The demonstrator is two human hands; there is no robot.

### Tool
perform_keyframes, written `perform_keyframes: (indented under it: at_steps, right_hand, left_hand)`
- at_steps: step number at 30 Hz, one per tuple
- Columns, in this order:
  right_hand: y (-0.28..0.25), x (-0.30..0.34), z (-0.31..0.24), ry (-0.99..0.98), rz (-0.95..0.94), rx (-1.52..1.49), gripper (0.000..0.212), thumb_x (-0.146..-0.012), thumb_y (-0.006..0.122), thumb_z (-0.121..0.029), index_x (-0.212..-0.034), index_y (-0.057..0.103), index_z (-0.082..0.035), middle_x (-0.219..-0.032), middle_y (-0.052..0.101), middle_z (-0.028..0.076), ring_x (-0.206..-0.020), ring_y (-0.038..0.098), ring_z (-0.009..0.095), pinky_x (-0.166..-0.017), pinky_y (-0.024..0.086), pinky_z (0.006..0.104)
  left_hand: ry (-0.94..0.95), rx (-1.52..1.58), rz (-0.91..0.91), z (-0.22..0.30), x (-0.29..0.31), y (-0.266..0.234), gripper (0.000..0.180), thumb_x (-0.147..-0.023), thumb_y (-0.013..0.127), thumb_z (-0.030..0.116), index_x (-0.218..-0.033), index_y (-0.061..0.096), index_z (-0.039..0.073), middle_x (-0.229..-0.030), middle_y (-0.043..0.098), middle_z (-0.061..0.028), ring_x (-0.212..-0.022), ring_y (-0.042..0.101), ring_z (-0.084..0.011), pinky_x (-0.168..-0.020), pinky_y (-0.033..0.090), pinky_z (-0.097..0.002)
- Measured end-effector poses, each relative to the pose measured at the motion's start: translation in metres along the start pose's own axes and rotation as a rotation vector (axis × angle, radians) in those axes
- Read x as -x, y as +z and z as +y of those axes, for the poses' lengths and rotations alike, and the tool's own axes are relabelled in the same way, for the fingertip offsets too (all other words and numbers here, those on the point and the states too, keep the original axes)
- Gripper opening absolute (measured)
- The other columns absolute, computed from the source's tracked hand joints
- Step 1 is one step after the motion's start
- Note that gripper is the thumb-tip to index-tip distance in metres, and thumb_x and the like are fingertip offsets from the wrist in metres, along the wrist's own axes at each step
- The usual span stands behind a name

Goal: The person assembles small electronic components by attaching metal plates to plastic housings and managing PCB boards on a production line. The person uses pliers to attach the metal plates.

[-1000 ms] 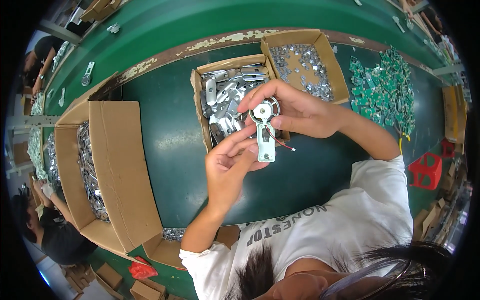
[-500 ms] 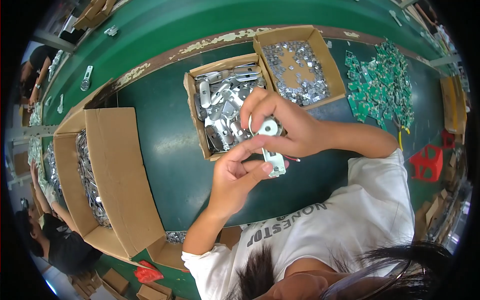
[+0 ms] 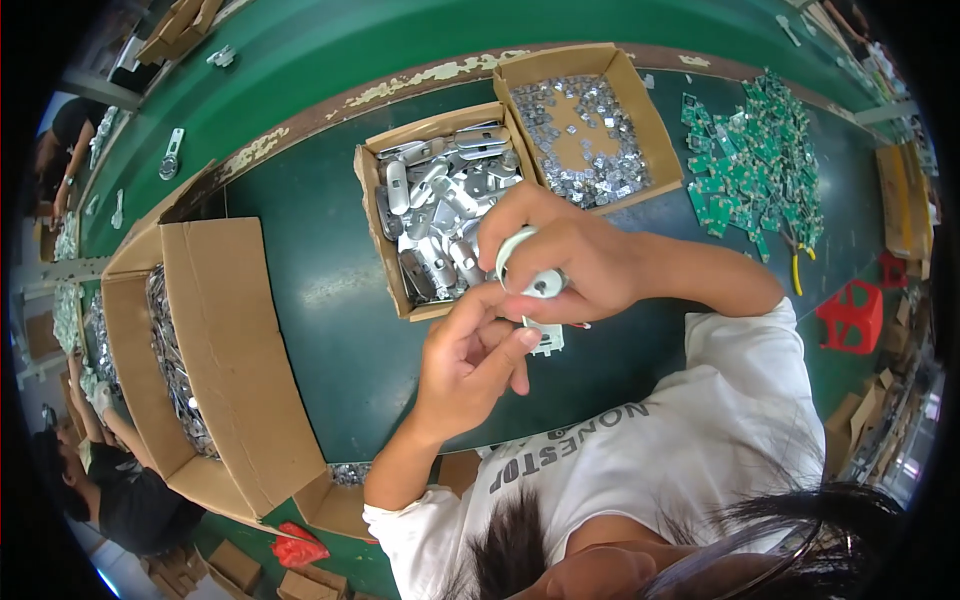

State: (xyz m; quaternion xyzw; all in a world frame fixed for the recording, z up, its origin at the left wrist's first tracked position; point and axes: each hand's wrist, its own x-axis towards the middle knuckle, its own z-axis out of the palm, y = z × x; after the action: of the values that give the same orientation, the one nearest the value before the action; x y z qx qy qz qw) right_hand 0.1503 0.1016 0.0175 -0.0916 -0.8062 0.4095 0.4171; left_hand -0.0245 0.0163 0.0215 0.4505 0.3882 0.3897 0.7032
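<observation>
A pale plastic housing [image 3: 546, 341], with a round end and a narrow rectangular end, is held up above the bench between both hands. Closed around its round end is my right hand [image 3: 585, 255], fingers curled over the rim and hiding part of it. My left hand [image 3: 470, 365] pinches the housing lower down between thumb and fingers. A bit of red wire [image 3: 582, 325] shows beside it. Just beyond my hands, a cardboard box [image 3: 432, 312] holds silver metal covers [image 3: 436, 258]. What the fingers press on inside the housing cannot be made out.
Behind stands an open carton [image 3: 665, 178] of small metal pieces. Green circuit boards [image 3: 750, 150] lie heaped at the right near yellow-handled pliers [image 3: 797, 272]. A large cardboard box [image 3: 235, 350] of metal parts is at left. Another person [image 3: 130, 490] works at far left.
My right fingers have curled further over the round end, and the housing has tilted, so less of its long part shows. My left hand stays near the same spot, its fingers slightly shifted.
</observation>
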Motion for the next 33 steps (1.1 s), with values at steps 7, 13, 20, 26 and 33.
perform_keyframes:
  at_steps: [7, 13, 20, 26, 33]
  right_hand:
    - [0.001, 0.0, -0.001, 0.022, -0.039, 0.103, 0.02, -0.078, 0.07, -0.005, -0.086, 0.052, -0.008, -0.104, 0.051, 0.013, -0.093, 0.053, 0.027, -0.078, 0.045, 0.035]
    - [0.003, 0.004, 0.005, 0.024, -0.006, 0.056, 0.017, -0.081, 0.067, -0.006, -0.086, 0.051, -0.007, -0.103, 0.051, 0.013, -0.092, 0.052, 0.026, -0.078, 0.044, 0.0345]
    - [0.006, 0.004, 0.009, -0.074, 0.065, 0.008, 0.021, -0.087, 0.06, -0.011, -0.098, 0.043, -0.008, -0.102, 0.051, 0.017, -0.09, 0.051, 0.023, -0.077, 0.044, 0.0337]
    - [0.0, 0.0, 0.002, -0.061, 0.148, 0.198, 0.022, -0.088, 0.057, -0.01, -0.101, 0.039, -0.008, -0.099, 0.052, 0.017, -0.088, 0.05, 0.023, -0.076, 0.042, 0.0323]
    - [-0.042, -0.049, -0.014, 0.887, -0.245, -0.063, 0.011, -0.085, 0.063, -0.013, -0.089, 0.058, -0.004, -0.088, 0.058, 0.003, -0.084, 0.056, 0.013, -0.078, 0.045, 0.0302]
  left_hand:
    - [0.197, -0.399, 0.025, 0.0, -0.003, 0.004, 0.017, -0.093, 0.05, 0.003, -0.107, 0.044, -0.002, -0.074, 0.062, -0.0077, -0.053, 0.055, -0.0101, -0.047, 0.042, -0.0218]
    - [0.095, -0.288, -0.041, -0.004, -0.001, 0.004, 0.021, -0.096, 0.043, 0.009, -0.114, 0.035, 0.0, -0.075, 0.063, -0.0097, -0.053, 0.055, -0.0105, -0.047, 0.043, -0.0223]
    - [0.063, -0.075, -0.12, -0.001, 0.004, 0.007, 0.032, -0.098, 0.04, 0.016, -0.125, 0.028, 0.003, -0.067, 0.058, -0.0062, -0.049, 0.051, -0.009, -0.046, 0.042, -0.0211]
    - [-0.011, 0.071, -0.17, -0.006, -0.002, 0.004, 0.043, -0.099, 0.041, 0.024, -0.133, 0.022, 0.007, -0.072, 0.06, -0.0078, -0.051, 0.052, -0.0095, -0.047, 0.041, -0.0193]
    - [-0.239, -0.154, -0.371, -0.002, -0.008, -0.013, 0.041, -0.099, 0.036, 0.035, -0.103, 0.057, -0.001, -0.07, 0.064, -0.0075, -0.041, 0.049, -0.0067, -0.04, 0.035, -0.0181]
